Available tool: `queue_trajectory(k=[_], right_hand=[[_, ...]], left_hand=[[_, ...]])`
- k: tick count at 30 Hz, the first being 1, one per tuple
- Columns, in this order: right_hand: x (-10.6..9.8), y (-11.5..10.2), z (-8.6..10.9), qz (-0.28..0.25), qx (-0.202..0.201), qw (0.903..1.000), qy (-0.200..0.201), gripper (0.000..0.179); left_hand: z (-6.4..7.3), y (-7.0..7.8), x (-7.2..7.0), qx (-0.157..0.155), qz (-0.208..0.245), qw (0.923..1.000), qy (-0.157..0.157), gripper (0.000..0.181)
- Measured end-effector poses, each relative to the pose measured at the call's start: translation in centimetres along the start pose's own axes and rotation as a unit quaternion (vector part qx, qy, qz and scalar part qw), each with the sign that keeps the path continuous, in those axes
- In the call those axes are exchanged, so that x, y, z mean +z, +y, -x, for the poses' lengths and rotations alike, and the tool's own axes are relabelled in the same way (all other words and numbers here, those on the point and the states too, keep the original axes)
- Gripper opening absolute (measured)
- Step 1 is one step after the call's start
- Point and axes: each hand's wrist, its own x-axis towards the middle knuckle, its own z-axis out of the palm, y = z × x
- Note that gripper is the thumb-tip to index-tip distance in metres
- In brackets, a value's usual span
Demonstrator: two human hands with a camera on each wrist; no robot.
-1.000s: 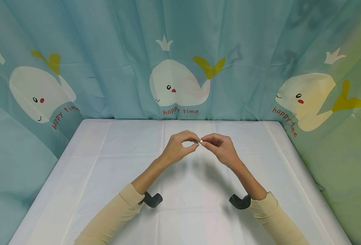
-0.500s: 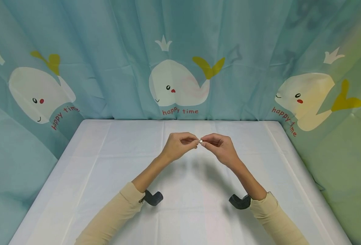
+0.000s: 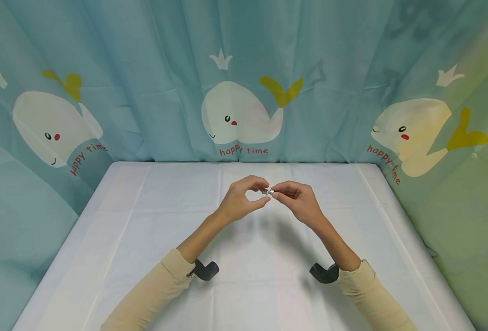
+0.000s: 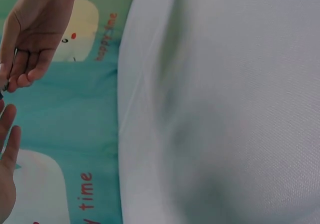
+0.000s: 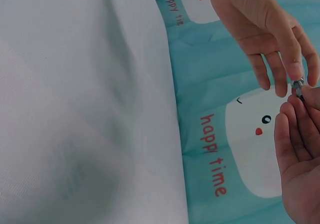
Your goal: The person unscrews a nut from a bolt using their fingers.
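Between the two hands, above the white table, is a small silver metal piece point(image 3: 268, 192) like a bolt, with a thin shaft and a wider end. My right hand point(image 3: 301, 200) pinches the wider end between thumb and fingertips. The left hand point(image 3: 236, 200) is just left of it, thumb and forefinger parted above and below the thin end. In the right wrist view a ridged part of the metal piece point(image 5: 298, 86) shows at the right hand's fingertips. The left wrist view catches both hands at its left edge, with the piece mostly cut off.
A white cloth covers the table point(image 3: 244, 294). Blue curtain point(image 3: 165, 124) printed with whales hangs behind and at the left, turning greenish at the right. Black curved pieces point(image 3: 206, 270) stick out by both sleeve cuffs.
The left thumb and fingers closed over the metal piece half a second ago and have now parted from it, showing its thin end. The right hand stays in place with its pinch.
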Motion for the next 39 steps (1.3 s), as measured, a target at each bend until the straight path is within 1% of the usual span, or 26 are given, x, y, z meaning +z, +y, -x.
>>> queue_trajectory(k=[2, 4, 7, 10, 16, 20, 23, 26, 29, 31, 33, 36, 39], right_hand=[[0.1, 0.0, 0.0, -0.002, -0.001, 1.0, -0.001, 0.015], [0.1, 0.0, 0.0, -0.003, -0.001, 1.0, -0.002, 0.015], [0.2, 0.0, 0.0, -0.004, 0.0, 1.0, -0.002, 0.015], [0.2, 0.0, 0.0, -0.002, 0.0, 1.0, -0.001, 0.014], [0.2, 0.0, 0.1, -0.003, -0.002, 1.0, -0.004, 0.014], [0.2, -0.2, 0.1, -0.003, -0.005, 1.0, -0.004, 0.014], [0.2, -0.2, 0.1, -0.004, -0.006, 1.0, -0.005, 0.014], [0.1, -0.1, 0.1, -0.006, -0.005, 1.0, -0.005, 0.014], [0.1, -0.1, 0.1, -0.003, -0.002, 1.0, -0.003, 0.014], [0.1, -0.1, 0.2, 0.001, 0.001, 1.0, -0.001, 0.014], [0.0, 0.0, 0.2, 0.003, 0.002, 1.0, 0.0, 0.014], [0.0, -0.1, 0.1, 0.005, 0.002, 1.0, -0.001, 0.015], [-0.1, -0.1, 0.1, 0.007, 0.002, 1.0, 0.001, 0.015]], left_hand=[[-0.1, 0.0, 0.0, 0.024, -0.014, 0.9996, -0.002, 0.024], [-0.1, 0.1, -0.1, 0.04, -0.022, 0.999, -0.003, 0.019], [-0.2, 0.2, -0.1, 0.045, -0.025, 0.9987, -0.002, 0.014], [-0.1, 0.2, -0.1, 0.039, -0.022, 0.999, 0.001, 0.01], [-0.1, 0.1, 0.0, 0.02, 0.005, 0.9998, 0.007, 0.007], [-0.2, 0.3, 0.2, -0.001, 0.001, 0.9998, 0.018, 0.009], [-0.3, 1.0, 0.2, -0.014, -0.003, 0.9996, 0.023, 0.007], [-0.5, 2.4, -0.2, -0.024, -0.001, 0.9995, 0.022, 0.006], [-0.5, 3.5, -0.6, -0.019, 0.003, 0.9996, 0.02, 0.011], [-0.4, 3.2, -0.5, -0.006, 0.007, 0.9997, 0.021, 0.017], [-0.3, 2.3, -0.4, 0.01, 0.004, 0.9997, 0.02, 0.021], [0.0, 0.8, 0.0, 0.029, -0.002, 0.9995, 0.014, 0.023], [0.1, 0.2, 0.1, 0.043, -0.008, 0.999, 0.006, 0.021]])
